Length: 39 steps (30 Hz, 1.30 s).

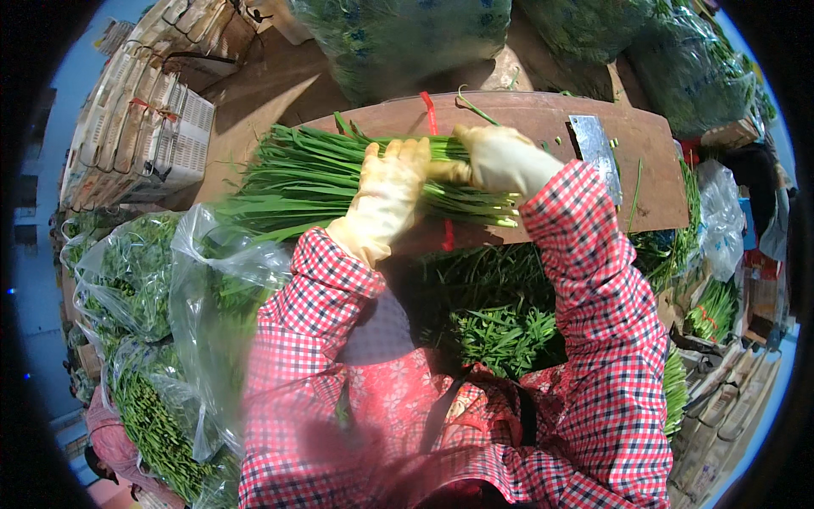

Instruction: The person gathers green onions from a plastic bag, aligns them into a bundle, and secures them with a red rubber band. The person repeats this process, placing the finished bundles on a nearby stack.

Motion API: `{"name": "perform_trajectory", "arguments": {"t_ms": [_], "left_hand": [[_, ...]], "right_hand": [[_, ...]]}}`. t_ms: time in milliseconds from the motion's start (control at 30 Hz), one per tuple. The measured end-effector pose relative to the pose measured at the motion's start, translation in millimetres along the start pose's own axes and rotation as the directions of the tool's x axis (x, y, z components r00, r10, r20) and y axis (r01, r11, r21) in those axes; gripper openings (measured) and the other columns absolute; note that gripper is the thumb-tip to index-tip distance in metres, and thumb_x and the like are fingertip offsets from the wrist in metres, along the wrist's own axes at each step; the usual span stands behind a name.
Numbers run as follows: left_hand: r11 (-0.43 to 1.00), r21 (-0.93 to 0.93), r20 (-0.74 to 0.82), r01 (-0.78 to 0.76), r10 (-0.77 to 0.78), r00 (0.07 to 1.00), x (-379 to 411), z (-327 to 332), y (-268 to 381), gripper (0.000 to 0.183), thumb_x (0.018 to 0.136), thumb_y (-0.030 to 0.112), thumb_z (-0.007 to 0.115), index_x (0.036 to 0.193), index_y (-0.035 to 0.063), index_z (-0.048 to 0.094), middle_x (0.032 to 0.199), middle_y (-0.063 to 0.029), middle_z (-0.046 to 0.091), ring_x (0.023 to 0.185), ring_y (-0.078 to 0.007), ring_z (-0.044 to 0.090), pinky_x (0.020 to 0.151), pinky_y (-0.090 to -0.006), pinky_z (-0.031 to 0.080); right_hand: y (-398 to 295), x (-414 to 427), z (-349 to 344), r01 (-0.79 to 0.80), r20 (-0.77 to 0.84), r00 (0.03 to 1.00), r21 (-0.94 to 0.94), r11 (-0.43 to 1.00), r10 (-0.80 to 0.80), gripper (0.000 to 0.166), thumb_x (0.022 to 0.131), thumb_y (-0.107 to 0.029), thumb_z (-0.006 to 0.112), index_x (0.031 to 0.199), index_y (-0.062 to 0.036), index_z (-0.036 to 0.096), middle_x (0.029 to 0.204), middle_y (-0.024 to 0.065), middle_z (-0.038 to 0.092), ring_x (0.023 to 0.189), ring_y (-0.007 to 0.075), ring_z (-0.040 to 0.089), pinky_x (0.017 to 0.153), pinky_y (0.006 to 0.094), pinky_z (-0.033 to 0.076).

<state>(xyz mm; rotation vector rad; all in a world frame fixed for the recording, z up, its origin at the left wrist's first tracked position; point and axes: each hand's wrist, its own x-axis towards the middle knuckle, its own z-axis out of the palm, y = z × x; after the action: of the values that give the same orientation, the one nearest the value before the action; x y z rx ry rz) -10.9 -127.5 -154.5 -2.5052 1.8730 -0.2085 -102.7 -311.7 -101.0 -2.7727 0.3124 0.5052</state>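
A thick bunch of green garlic chives (305,172) lies across a brown wooden board (648,172), leaves to the left and pale cut ends to the right. My left hand (394,191), in a cream rubber glove, presses over the middle of the bunch with its fingers wrapped on the far side. Just right of it, my right hand (509,159), gloved alike, grips the bunch nearer the stem ends. A red tie strip (430,114) runs beneath the chives and shows at both sides of them. Some right-hand fingers are hidden.
A metal plate (596,153) is on the board's right part, beside scattered stem bits. Stacked white plastic crates (184,127) stand at left. Large clear bags of greens (407,44) sit beyond the board; others (140,273) are at left. Loose greens (505,334) lie below the board.
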Motion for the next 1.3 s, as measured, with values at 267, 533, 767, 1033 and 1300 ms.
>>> {"name": "perform_trajectory", "arguments": {"t_ms": [267,533,767,1033,1300], "left_hand": [[0.975,0.221,0.022,-0.003,-0.001,1.0,11.8,3.8,0.0,0.113,0.06,0.038,0.077,0.152,0.0036,0.023,0.155,-0.0135,0.03,0.144,-0.0288,0.028,0.115,-0.0503,0.022],[0.984,-0.173,0.169,-0.049,0.079,0.983,24.4,-7.0,-15.6,0.11,0.058,0.032,0.088,0.147,0.0018,0.031,0.148,-0.0151,0.042,0.141,-0.0284,0.035,0.117,-0.0473,0.025],[0.96,-0.274,0.253,0.056,0.016,0.967,22.1,-34.9,-6.6,0.106,0.06,0.025,0.088,0.147,0.0025,0.031,0.143,-0.0179,0.047,0.136,-0.0303,0.041,0.116,-0.0469,0.026],[0.962,-0.271,0.232,0.045,0.02,0.973,27.4,-19.1,-8.7,0.104,0.06,0.028,0.087,0.146,0.0027,0.033,0.141,-0.0182,0.049,0.135,-0.0304,0.042,0.116,-0.0466,0.026],[0.91,-0.398,0.302,0.117,0.01,0.953,43.4,-41.6,-10.4,0.08,0.058,0.024,0.085,0.129,0.0044,0.054,0.119,-0.0211,0.064,0.115,-0.0363,0.058,0.099,-0.0431,0.044]], "right_hand": [[-10.6,-1.0,65.9,0.117,-0.702,0.687,-0.145,0.982,-0.186,0.056,0.082,-0.053,0.064,0.104,-0.0019,0.063,0.097,0.0168,0.067,0.094,0.0335,0.064,0.089,0.045,0.046],[0.9,12.3,51.4,0.123,-0.549,0.827,-0.034,0.992,-0.122,0.038,0.088,-0.039,0.063,0.1,-0.0037,0.064,0.094,0.0144,0.069,0.088,0.0315,0.066,0.082,0.0429,0.05],[-33.4,-98.9,83.0,0.249,-0.904,0.427,0.156,0.956,0.036,0.033,0.081,-0.006,0.07,0.114,-0.0053,0.064,0.096,0.0115,0.067,0.09,0.0292,0.063,0.079,0.0405,0.05],[-51.6,-79.5,161.1,0.32,-0.734,0.679,0.294,0.9,-0.001,0.024,0.079,-0.014,0.072,0.103,-0.0108,0.068,0.099,0.0094,0.066,0.088,0.031,0.063,0.073,0.0414,0.052],[-49.9,-59.1,116.9,0.409,-0.955,0.295,0.096,0.908,-0.032,0.018,0.076,-0.008,0.067,0.093,-0.0052,0.059,0.11,0.0102,0.063,0.097,0.031,0.06,0.083,0.0435,0.046]]}}
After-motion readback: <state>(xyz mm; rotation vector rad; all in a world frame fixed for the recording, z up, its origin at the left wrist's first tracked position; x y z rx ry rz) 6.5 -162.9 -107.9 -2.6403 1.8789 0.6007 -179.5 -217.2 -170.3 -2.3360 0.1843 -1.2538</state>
